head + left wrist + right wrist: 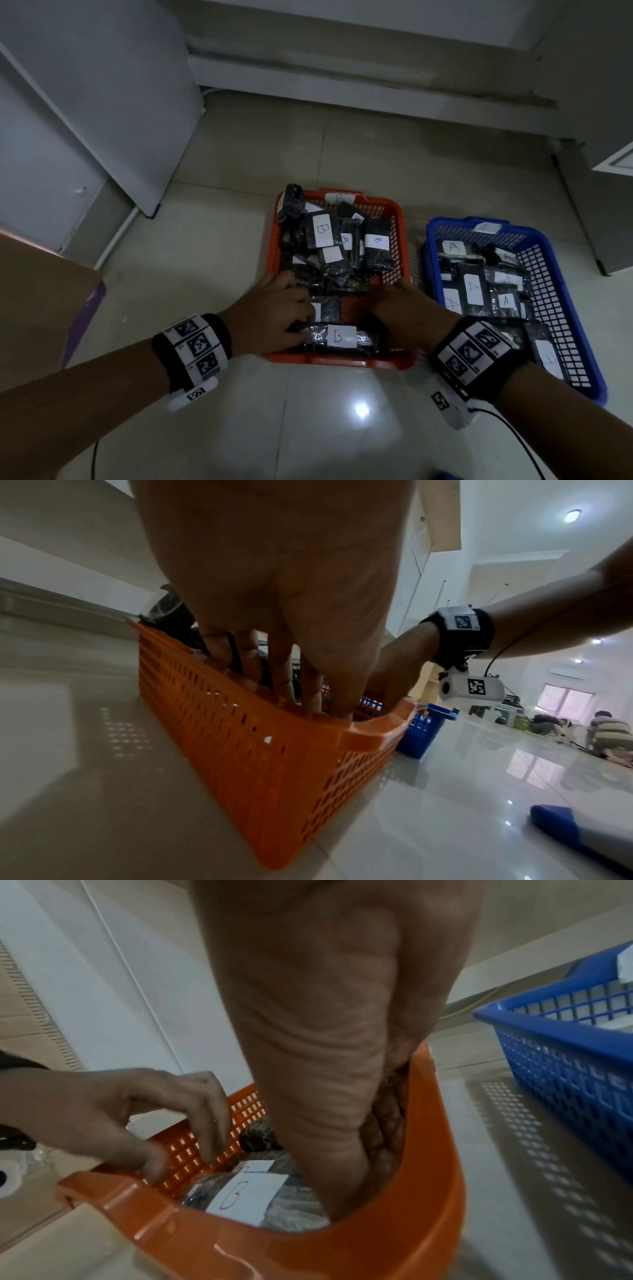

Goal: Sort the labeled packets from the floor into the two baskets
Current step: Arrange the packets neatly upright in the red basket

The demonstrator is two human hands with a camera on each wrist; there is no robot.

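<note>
1. At 6 o'clock inside the orange basket [397, 233], a black packet labelled B [337, 337] lies flat against the near wall.
2. Left hand [274, 315] at the packet's 9 o'clock end; fingers curled down onto it, whether they grip it I cannot tell.
3. Right hand [407, 313] at the packet's 3 o'clock end, fingers pointing down between packet and basket wall; actual grip hidden, cannot tell.
4. Other B-labelled packets [322, 229] piled toward 12 o'clock in the same basket.
5. Blue basket [561, 284] at 3 o'clock, just beside the orange one, holds A-labelled packets [474, 286].
6. Both baskets sit on the tiled floor [239, 257].
</note>
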